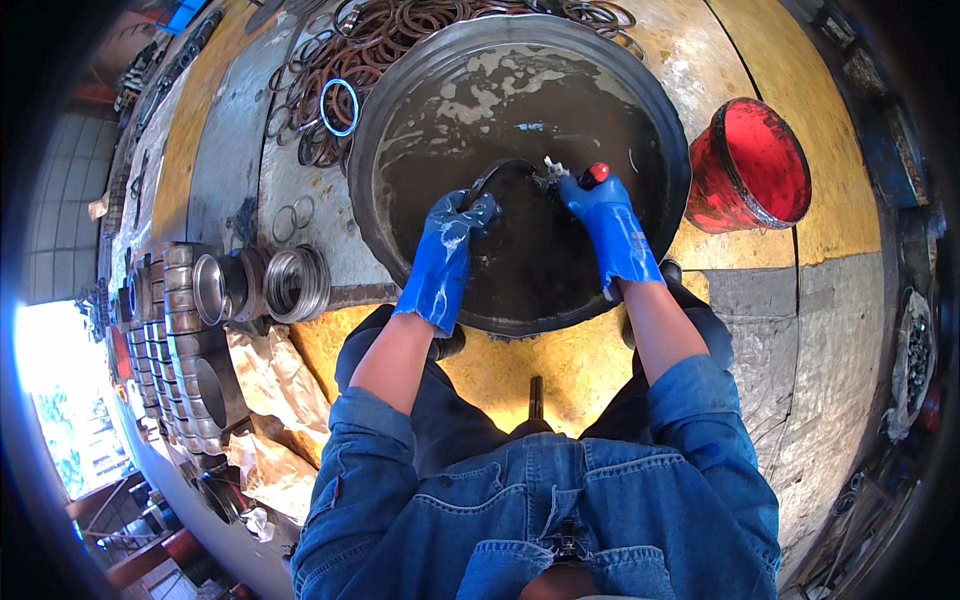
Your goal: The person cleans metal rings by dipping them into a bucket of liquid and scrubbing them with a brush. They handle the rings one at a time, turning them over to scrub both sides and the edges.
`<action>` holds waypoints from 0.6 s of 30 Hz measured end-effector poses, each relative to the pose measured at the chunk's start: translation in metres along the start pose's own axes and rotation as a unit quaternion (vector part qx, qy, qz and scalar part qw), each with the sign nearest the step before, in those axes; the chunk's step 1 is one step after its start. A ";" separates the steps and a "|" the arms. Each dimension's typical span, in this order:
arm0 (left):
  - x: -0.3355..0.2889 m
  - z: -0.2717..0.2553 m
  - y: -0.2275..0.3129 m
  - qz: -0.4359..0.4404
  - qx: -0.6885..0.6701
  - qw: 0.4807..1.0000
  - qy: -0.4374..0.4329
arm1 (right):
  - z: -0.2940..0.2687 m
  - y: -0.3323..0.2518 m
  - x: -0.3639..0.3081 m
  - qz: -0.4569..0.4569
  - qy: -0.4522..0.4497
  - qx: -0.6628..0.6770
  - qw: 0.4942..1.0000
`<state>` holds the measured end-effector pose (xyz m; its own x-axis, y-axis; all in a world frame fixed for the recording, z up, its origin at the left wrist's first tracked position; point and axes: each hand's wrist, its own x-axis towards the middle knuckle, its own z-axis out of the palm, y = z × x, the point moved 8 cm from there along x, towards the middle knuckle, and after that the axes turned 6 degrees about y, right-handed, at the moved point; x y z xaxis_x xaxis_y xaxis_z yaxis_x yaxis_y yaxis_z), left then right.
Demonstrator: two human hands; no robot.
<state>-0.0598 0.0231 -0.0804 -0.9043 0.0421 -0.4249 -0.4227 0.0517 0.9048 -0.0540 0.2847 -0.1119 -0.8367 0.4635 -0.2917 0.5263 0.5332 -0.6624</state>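
Both my hands wear blue rubber gloves over a wide dark tub [366, 190] of murky grey-brown liquid. In my left hand [468, 212], the fingers are closed around the edge of a dark ring [492, 174], whose upper arc shows above the liquid. My right hand [600, 203] is closed on a red-handled brush [597, 171]. The brush's pale, frayed end lies against or very near the ring's right side; I cannot tell if they touch. The ring's lower part is lost in the dark liquid.
Rusty rings [415, 35] are heaped behind the tub, with one blue-lit ring [339, 107] at the heap's edge. A red bucket [765, 165] stands right of the tub. Metal rings [297, 285] and stacked cylinders [185, 330] stand at left beside brown paper [280, 375].
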 end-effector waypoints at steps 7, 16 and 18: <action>0.014 0.008 -0.009 -0.160 -0.236 0.956 -0.063 | 0.003 -0.090 -0.046 -0.202 -0.051 0.337 0.918; -0.005 -0.009 0.022 0.339 0.247 0.900 -0.120 | -0.010 -0.122 -0.150 -0.602 -0.002 0.033 0.797; -0.018 -0.006 0.034 0.363 0.258 0.889 -0.112 | 0.000 -0.112 -0.166 -0.649 0.052 -0.074 0.755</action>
<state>-0.0583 0.0177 -0.0421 -0.8684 0.4459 0.2171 0.4023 0.3773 0.8342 0.0261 0.1485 0.0108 -0.6494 -0.4692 0.5984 -0.7103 0.6552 -0.2571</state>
